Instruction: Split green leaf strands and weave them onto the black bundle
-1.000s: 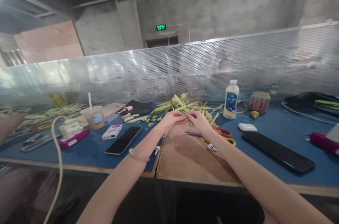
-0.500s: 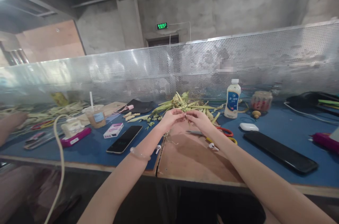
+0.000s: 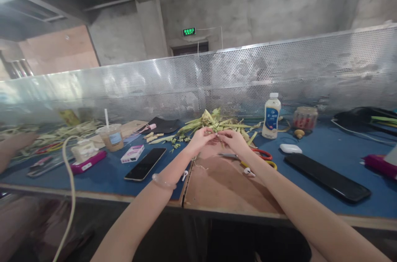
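My left hand (image 3: 203, 139) and my right hand (image 3: 232, 140) meet fingertip to fingertip above the wooden board (image 3: 220, 187). Both are closed in a pinch, and the small thing between the fingers is too small to make out. Just behind them lies a heap of dried green-yellow leaf strips (image 3: 214, 119). Small green curled pieces (image 3: 177, 140) lie left of the heap. Partly under my right forearm are scissors (image 3: 262, 154) with a red and a yellow handle loop. White earbuds rest beside my forearms, one at the left (image 3: 185, 175) and one at the right (image 3: 249, 172).
On the left stand a phone (image 3: 145, 164), a small box (image 3: 132, 153) and a drink cup with straw (image 3: 111, 138). On the right are a bottle (image 3: 271, 117), a jar (image 3: 305, 118), an earbud case (image 3: 290, 148) and a black case (image 3: 327, 177). Another person's hand (image 3: 15, 146) is far left.
My hands stay together in nearly the same place, with the fingers slightly shifted. The view has moved very slightly. The other person's hand at the far left has moved a little.
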`<state>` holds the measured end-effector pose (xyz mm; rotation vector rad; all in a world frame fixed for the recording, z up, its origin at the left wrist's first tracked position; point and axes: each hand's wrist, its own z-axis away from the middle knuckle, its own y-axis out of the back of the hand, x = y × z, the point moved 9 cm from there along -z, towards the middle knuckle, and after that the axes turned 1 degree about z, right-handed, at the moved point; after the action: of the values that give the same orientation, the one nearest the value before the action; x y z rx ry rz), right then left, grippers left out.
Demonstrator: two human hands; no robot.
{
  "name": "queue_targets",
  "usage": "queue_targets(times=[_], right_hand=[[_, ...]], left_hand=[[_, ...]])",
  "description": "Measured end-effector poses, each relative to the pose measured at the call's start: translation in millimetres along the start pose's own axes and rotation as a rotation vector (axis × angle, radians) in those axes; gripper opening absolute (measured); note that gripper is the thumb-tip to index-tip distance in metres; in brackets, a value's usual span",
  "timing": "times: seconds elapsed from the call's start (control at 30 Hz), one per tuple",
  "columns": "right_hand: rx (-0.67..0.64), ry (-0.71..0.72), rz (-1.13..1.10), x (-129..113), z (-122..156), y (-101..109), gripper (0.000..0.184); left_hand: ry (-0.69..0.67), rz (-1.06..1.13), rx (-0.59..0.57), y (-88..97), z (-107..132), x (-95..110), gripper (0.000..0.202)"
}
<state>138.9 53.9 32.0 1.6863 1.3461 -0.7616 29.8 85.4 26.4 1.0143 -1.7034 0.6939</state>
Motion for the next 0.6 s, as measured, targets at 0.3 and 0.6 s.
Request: queue_targets(times=[0.3, 0.6], right_hand=[[0.05, 0.17, 0.259, -15.4, 1.0, 0.7, 0.022], [0.147, 0.371, 0.441, -33.0, 8.3, 1.4, 0.019]], left_hand=[[-0.002, 0.016, 0.012, 2.3, -1.3, -2.2, 0.032], [-0.004, -0.012, 0.009, 1.3, -0.4, -1.6, 0.031]])
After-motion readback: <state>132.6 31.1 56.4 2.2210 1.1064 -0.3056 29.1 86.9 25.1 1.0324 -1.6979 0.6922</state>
